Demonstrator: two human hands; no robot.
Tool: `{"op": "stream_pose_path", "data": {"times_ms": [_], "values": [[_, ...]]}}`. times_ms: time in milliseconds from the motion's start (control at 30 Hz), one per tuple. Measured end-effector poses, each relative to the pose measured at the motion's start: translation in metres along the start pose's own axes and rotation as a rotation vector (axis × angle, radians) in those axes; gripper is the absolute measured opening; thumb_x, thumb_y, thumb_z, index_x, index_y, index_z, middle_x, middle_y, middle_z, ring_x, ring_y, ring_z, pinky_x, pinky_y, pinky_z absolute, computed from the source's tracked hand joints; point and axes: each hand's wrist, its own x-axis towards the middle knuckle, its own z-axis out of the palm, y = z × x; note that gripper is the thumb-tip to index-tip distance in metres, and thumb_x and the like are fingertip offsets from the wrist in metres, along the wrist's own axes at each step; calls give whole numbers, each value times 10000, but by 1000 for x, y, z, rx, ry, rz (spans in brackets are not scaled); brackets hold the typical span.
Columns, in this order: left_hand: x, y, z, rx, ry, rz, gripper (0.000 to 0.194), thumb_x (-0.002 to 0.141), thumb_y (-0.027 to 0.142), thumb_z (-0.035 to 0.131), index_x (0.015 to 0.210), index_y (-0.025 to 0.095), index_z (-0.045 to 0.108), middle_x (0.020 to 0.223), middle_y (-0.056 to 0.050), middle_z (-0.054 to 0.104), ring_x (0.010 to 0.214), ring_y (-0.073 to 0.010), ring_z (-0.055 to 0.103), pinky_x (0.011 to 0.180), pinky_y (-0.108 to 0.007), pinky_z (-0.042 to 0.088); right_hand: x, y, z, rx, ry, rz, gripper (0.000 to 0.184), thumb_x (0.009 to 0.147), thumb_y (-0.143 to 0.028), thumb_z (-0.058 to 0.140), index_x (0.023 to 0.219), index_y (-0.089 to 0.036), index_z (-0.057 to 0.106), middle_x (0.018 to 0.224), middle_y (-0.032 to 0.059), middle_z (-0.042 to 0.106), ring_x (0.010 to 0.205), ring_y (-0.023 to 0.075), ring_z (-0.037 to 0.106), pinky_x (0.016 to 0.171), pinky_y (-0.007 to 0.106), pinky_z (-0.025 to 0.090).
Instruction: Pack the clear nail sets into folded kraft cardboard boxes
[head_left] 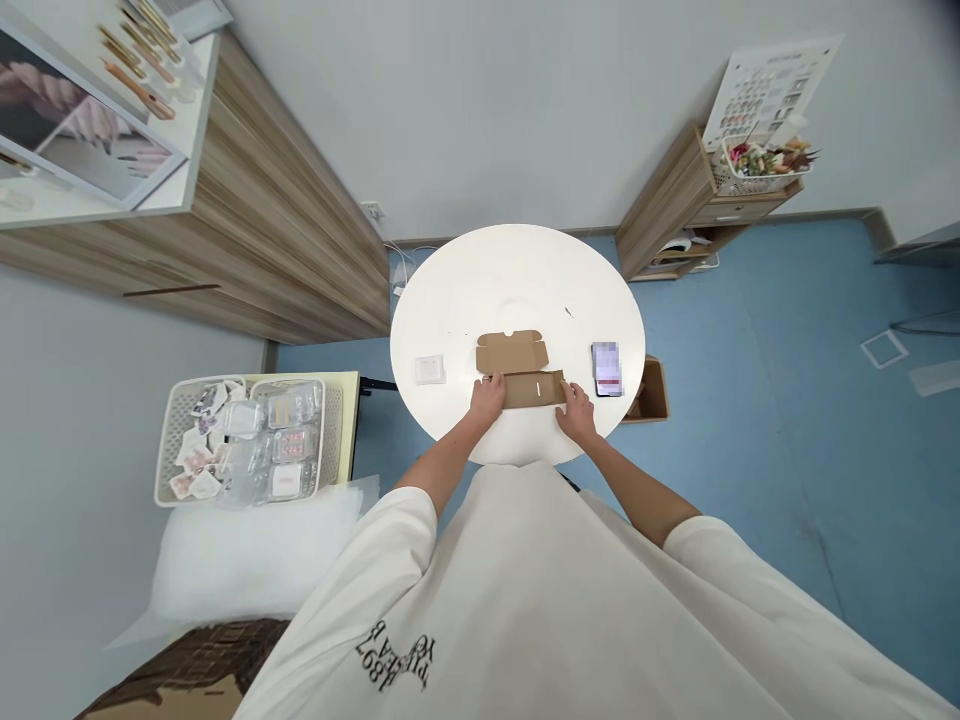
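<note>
A small brown cardboard box (529,389) lies on the round white table (517,265) close to my body. Its lid flap (512,352) is folded back, away from me, with side tabs and a notched far edge. My left hand (489,396) grips the box's left end, fingers bent over the wall. At the right end, my right hand (577,412) holds the side wall between thumb and fingers. A short white strip shows inside the box. Left of it lies a small clear flat case (430,370). A phone (607,369) with a lit screen lies to the right.
A brown carton (649,392) stands on the floor beside the table's right edge. On the left, a white basket (163,455) holds clear packs and cards, with white wrapping sheets (247,555) nearby. Wooden cabinets (300,215) and a shelf unit (664,200) stand near the wall.
</note>
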Motion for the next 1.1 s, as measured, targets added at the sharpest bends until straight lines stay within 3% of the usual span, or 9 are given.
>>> {"op": "stream_pose_path", "data": {"times_ms": [200, 400, 533, 667, 867, 967, 1100], "values": [[-1, 1, 0, -17, -8, -14, 927, 766, 246, 829, 1547, 209, 330, 1415, -180, 479, 1223, -335, 512, 936, -403, 425, 33, -13, -4, 77, -97, 5, 789, 915, -221, 509, 1612, -237, 141, 1530, 158, 356, 1245, 291, 516, 951, 379, 482], [0, 0, 0, -10, -5, -5, 961, 746, 282, 859, 1544, 200, 330, 1417, -181, 482, 1233, -342, 510, 949, -409, 426, 40, -24, -6, 71, -117, 5, 596, 909, -186, 531, 1486, -253, 397, 1542, 134, 336, 1287, 286, 494, 888, 346, 501], [0, -1, 1, -21, 1, -7, 965, 742, 281, 861, 1544, 211, 328, 1418, -183, 480, 1239, -345, 511, 951, -413, 420, 40, -30, -11, 32, -175, -11, 493, 930, -167, 509, 1417, -219, 453, 1410, 148, 494, 1206, 278, 542, 831, 329, 485], [-1, -2, 0, -34, 5, 5, 969, 727, 281, 872, 1532, 203, 340, 1405, -182, 482, 1238, -345, 511, 954, -414, 419, 40, -42, -19, -24, -227, -59, 517, 959, -150, 471, 1463, -222, 384, 1229, 132, 614, 1091, 260, 592, 801, 308, 449], [-3, -2, -4, -38, 3, 4, 967, 737, 291, 857, 1535, 218, 316, 1396, -181, 491, 1236, -342, 516, 947, -412, 430, 27, -65, -23, -52, -180, -147, 697, 992, -268, 481, 1599, -213, 142, 1247, 152, 627, 1086, 276, 605, 872, 333, 431], [-3, -3, -4, -54, 9, 11, 952, 738, 267, 851, 1530, 208, 325, 1388, -182, 496, 1233, -340, 518, 954, -413, 428, 21, -67, -21, 76, -164, -73, 733, 994, -396, 499, 1598, -197, 137, 1314, 151, 621, 1153, 278, 598, 891, 329, 449], [-2, -2, -4, -71, 7, -2, 973, 725, 243, 852, 1539, 184, 321, 1395, -193, 480, 1258, -358, 499, 974, -426, 429, 23, -63, -17, 255, -203, 129, 561, 1010, -480, 445, 1484, -183, 410, 1288, 125, 661, 1143, 233, 632, 870, 287, 474]]}}
